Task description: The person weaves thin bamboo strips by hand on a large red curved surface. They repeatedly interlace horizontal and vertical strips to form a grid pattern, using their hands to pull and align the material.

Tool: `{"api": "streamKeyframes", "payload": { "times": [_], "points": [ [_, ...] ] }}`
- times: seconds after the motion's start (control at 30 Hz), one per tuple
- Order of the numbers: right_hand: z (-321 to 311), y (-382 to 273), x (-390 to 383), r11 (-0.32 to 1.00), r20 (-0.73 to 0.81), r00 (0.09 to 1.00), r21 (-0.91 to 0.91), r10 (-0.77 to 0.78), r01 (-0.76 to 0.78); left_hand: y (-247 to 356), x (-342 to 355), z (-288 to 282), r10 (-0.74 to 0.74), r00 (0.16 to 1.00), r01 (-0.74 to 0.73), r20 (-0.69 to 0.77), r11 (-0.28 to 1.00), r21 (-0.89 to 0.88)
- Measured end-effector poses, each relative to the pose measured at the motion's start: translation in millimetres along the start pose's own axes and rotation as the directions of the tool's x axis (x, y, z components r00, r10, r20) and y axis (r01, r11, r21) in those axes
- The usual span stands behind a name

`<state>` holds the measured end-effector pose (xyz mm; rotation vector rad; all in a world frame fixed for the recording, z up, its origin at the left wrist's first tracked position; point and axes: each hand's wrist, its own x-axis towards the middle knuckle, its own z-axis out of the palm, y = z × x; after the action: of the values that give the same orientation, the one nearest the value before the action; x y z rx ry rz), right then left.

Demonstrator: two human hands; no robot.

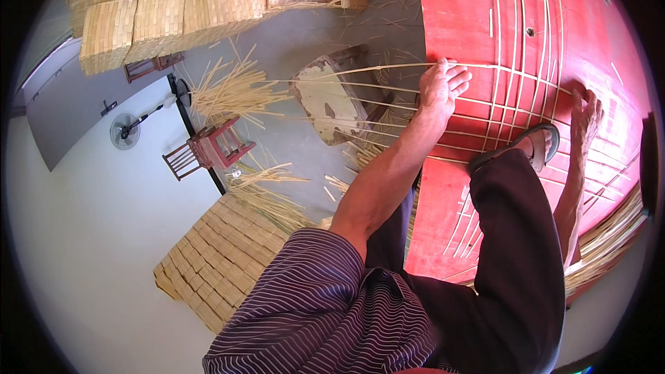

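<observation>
red board: bamboo strips, seemingly pinned by our sandal; left hand, half-open, against one; right hand, grip we cannot tell.

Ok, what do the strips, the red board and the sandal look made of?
Strips: probably split bamboo, unvarnished; pale, slender, slightly bowed. Board: perhaps painted wood; red, patchy surface, core hidden. Sandal: maybe rubber or leather; dark, matt, too small to tell.

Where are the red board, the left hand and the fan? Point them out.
Red board (pixel 456 22): head view, on a bare patch near its left edge.
Left hand (pixel 438 90): head view, on the middle of the hand.
Fan (pixel 125 131): head view, on its round head.
</observation>
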<state>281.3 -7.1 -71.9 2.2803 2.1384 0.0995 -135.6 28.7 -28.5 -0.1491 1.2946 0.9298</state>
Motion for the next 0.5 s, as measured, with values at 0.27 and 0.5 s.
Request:
{"api": "streamKeyframes", "payload": {
  "times": [0.27, 0.5],
  "points": [
    [-18, -25, 6, 0.941, -0.017, 0.96, 0.207, 0.278, -0.269, -2, 3, -1, 0.002, 1.0, -0.002, -0.018, 1.0, 0.005],
    [-17, -14, 5, 0.997, -0.088, 0.996, 0.073, -0.004, 0.01, -3, 6, -6, -0.002, 1.0, 0.002, -0.003, 1.0, 0.004]
  ]
}}
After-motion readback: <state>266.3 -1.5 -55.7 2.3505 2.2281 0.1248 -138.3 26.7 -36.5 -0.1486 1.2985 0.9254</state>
